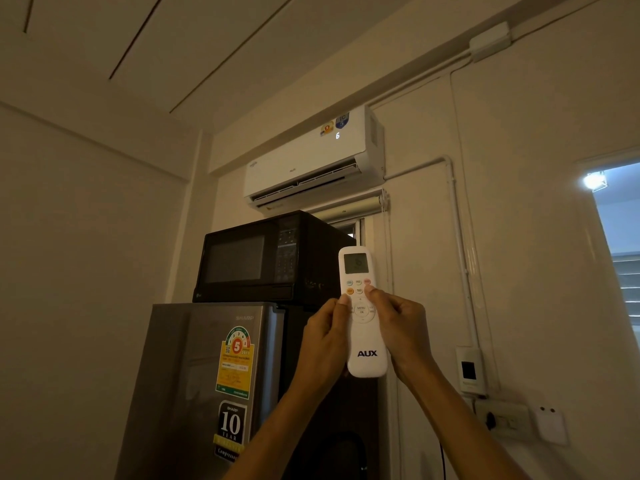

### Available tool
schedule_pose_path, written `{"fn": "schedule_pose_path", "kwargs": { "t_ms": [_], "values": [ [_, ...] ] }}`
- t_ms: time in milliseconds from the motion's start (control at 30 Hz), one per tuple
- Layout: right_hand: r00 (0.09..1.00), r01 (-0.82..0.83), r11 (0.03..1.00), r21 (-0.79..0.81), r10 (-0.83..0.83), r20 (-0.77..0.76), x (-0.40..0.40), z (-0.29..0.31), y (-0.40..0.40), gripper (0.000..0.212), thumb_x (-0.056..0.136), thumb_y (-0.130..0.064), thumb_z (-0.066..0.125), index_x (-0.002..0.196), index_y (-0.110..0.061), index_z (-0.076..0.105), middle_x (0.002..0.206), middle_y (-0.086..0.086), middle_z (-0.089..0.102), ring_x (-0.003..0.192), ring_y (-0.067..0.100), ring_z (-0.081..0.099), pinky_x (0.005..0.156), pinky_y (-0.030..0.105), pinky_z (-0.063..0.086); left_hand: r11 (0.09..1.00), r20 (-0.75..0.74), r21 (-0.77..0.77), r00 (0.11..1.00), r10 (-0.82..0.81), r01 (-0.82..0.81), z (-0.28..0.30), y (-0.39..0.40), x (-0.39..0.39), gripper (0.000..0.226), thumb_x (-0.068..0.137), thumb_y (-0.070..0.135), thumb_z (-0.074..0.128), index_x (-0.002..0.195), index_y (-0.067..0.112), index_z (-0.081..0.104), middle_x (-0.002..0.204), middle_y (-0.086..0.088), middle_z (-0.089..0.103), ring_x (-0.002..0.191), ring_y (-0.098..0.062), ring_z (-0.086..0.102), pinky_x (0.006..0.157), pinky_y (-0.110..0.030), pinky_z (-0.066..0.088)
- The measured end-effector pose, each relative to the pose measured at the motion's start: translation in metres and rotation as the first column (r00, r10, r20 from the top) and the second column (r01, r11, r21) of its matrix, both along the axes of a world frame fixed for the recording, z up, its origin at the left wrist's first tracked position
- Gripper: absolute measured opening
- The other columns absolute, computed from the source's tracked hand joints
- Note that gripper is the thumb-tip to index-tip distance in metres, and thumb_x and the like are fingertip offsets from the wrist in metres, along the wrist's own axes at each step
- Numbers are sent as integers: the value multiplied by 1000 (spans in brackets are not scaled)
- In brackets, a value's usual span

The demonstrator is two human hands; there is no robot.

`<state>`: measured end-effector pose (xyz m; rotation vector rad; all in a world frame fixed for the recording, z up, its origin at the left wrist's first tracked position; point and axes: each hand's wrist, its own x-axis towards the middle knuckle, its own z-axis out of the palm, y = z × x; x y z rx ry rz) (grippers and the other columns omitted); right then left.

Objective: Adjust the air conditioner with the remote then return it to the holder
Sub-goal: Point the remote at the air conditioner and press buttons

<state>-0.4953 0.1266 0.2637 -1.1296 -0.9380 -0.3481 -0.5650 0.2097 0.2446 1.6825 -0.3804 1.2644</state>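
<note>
Adjustment is in hand: remote point(363, 313) is pinched by left hand point(323, 344) and right hand point(398, 332), aimed at air conditioner point(311, 161); holder point(469, 370) is needed next.

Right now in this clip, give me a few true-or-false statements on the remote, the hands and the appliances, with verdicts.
1. Both hands hold the remote. True: the left hand and the right hand grip its sides.
2. The remote's screen end points down. False: it points up, toward the air conditioner.
3. The air conditioner's front shows a lit digit. True.
4. The microwave sits on the floor. False: it sits on top of the fridge.
5. The remote is in the holder. False: it is in the hands.
</note>
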Motion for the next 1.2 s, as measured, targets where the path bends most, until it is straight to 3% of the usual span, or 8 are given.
{"fn": "schedule_pose_path", "kwargs": {
  "t_ms": [433,633,900,1067,1200],
  "values": [
    [999,-15,1000,23,14,32,-4,1,-3,7,84,-31,58,77,-29,59,74,-7,65,58,8,65,41,12,48,1000,1,-13,1000,-20,20,2,-4,-4,19,93,25,36,85,28,52,83,2,65,67,-6,69,56,-17,56],
    [1000,-3,1000,17,3,30,-4,0,-2,9,84,-31,58,85,-23,62,82,0,67,63,12,67,45,16,51,1000,-13,-17,1000,-27,27,2,-5,-7,18,93,26,36,85,26,52,84,1,65,67,-6,68,55,-17,56],
    [999,-29,1000,-1,29,26,-8,-10,-2,15,84,-29,58,91,-17,64,80,-3,67,61,9,67,44,12,50,1000,-17,-2,1000,-11,11,-9,0,-12,18,92,27,36,89,25,53,88,-2,66,73,-11,69,58,-19,56],
    [998,-36,999,-26,37,41,-9,-22,-2,9,83,-29,58,86,-22,63,77,-10,66,55,-2,67,45,11,50,1000,-37,-9,999,-12,11,-20,2,-16,17,91,28,36,87,27,53,86,0,66,71,-8,69,58,-19,56],
    [997,-47,996,-69,51,50,-12,-33,-4,6,84,-30,57,80,-28,61,79,-12,67,58,-1,68,49,13,53,1000,-55,0,998,-11,11,-31,4,-21,17,90,29,36,88,25,52,88,0,66,73,-9,69,58,-18,56]
  ]
}}
